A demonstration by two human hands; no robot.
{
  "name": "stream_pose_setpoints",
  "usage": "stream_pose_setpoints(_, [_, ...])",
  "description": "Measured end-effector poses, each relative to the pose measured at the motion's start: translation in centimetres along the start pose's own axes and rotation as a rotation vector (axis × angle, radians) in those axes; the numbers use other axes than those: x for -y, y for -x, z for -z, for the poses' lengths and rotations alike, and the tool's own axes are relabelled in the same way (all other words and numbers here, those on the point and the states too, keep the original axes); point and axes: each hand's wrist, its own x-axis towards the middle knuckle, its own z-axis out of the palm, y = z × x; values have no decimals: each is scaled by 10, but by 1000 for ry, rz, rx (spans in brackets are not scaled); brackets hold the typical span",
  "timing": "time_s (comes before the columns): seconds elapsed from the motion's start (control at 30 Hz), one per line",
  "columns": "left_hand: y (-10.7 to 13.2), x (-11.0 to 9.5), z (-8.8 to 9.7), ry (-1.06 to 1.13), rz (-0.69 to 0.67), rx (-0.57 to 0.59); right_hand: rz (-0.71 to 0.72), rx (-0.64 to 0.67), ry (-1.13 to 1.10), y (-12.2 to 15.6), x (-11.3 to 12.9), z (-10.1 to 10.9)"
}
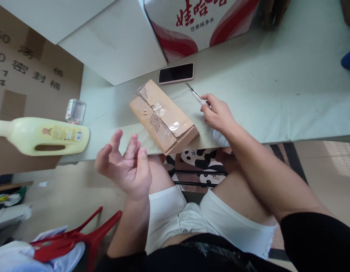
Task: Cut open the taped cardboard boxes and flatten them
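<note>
My right hand (218,113): fingers closed around the handle of a utility knife (196,95), its blade pointing away from me and resting low over the table (276,94).
My left hand (125,166): open, palm up, fingers loosely spread, holding nothing, raised in the air just short of the table's near edge.
Cardboard parcel (163,115): brown, sealed with clear tape, lying at an angle on the near edge of the table, between my two hands; the knife is just beside its right end, not touching it.
Phone (176,73): screen dark, flat on the table just beyond the parcel.
Water carton (197,22): red and white, standing behind the phone.
Yellow bottle (47,136): on its side at the table's left, with a small clear box (75,110) near it.
</note>
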Motion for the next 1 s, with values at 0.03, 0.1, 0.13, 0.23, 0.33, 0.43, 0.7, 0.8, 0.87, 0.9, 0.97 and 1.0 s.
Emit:
stream_pose_setpoints(0.03, [1, 1, 2, -5, 16, 31, 9, 4, 3, 0, 0, 0])
stream_pose_setpoints(0.1, [3, 3, 6, -1, 70, 110, 20, 3, 7, 0, 0, -1])
stream_pose_setpoints(0.13, [5, 3, 8, -1, 95, 136, 21, -1, 10, 0, 0, -1])
stream_pose_setpoints(0.23, [8, 3, 7, -5, 151, 159, 16, -20, 26, 0, 0, -3])
stream_pose_setpoints(0.33, [7, 3, 2, 41, 117, 112, 20, -36, 33, -1, -1, -4])
stream_pose_setpoints(0.43, [8, 5, 0, 122, 95, 102, 32, -45, 45, -1, -2, -5])
stream_pose_setpoints(0.7, [7, 13, 4, -15, -33, 224, 19, -35, 61, -1, 1, -6])
stream_pose_setpoints(0.8, [1, 16, 1, -96, -195, 430, 33, -54, 46, -2, -3, -8])
stream_pose_setpoints(0.87, [1, 18, -2, -129, -224, 565, 51, -80, 31, -3, -6, -10])
stream_pose_setpoints(0.9, [2, 19, -3, -140, -229, 606, 60, -93, 14, -4, -8, -10])
stream_pose_setpoints(0.97, [4, 19, -7, -155, -234, 633, 63, -113, -38, -5, -9, -11])
stream_pose_setpoints(1.0, [5, 19, -9, -156, -237, 620, 54, -118, -70, -5, -9, -11])
